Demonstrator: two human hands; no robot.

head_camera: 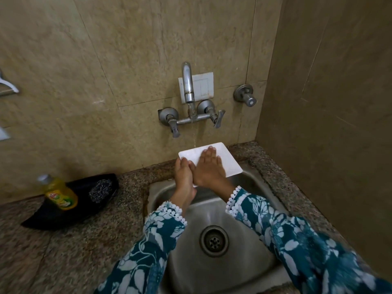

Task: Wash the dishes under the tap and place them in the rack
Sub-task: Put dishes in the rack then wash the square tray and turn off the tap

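A white square plate [230, 162] is held over the far end of the steel sink [239, 211], under the tap [187, 85], with a thin stream of water falling onto its far left part. My left hand [184, 172] grips the plate's left edge, thumb on top. My right hand [209, 166] lies flat on the plate's face with straight fingers pointing at the wall.
A yellow dish-soap bottle [59, 194] and a steel scrubber [99, 190] sit on a black tray [46, 215] on the granite counter left of the sink. Two tap levers [218, 118] and a separate valve [246, 95] stick out of the tiled wall. A side wall closes the right.
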